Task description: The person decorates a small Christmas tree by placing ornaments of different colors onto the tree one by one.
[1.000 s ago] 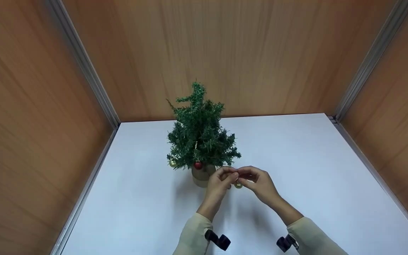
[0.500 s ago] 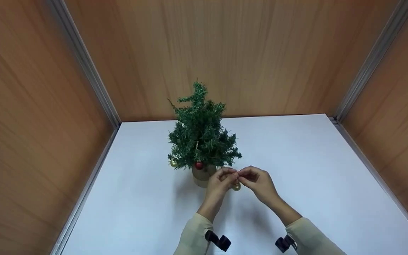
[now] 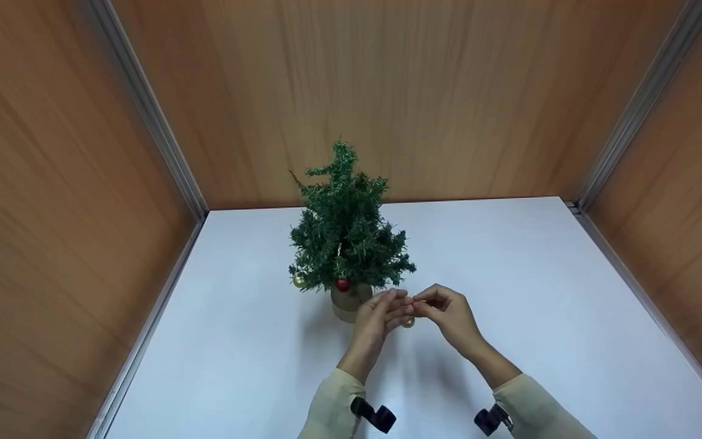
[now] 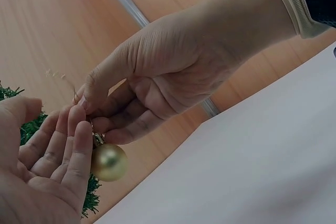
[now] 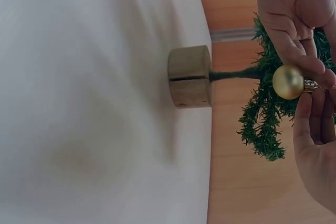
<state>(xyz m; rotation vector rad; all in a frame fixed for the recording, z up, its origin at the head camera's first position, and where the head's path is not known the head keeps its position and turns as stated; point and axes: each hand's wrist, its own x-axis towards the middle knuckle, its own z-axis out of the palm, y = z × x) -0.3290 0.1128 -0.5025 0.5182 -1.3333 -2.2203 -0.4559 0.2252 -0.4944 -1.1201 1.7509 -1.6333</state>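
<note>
My right hand (image 3: 451,317) pinches the thin hanging loop of a shiny gold bauble (image 4: 109,162) between thumb and fingertips. The bauble dangles below the fingers from a metallic cap. Alongside it, my left hand (image 3: 375,320) has its fingers extended and its thumb held apart; its fingertips are right at the loop, by the right fingertips. A gold loop end (image 4: 71,85) sticks up above the pinch in the left wrist view. Both hands are just in front of a small artificial Christmas tree (image 3: 348,225), at its lower right.
The tree stands on a round wooden base (image 5: 190,77) on a white table (image 3: 497,256). A red bauble (image 3: 342,285) and another gold bauble (image 3: 299,280) hang from its lower branches. Wood-grain panels (image 3: 387,91) with grey metal corner posts enclose the table.
The left thumb and fingers, earlier pinched together at the bauble's loop, have spread apart. The right hand keeps its pinch and stays nearly in place.
</note>
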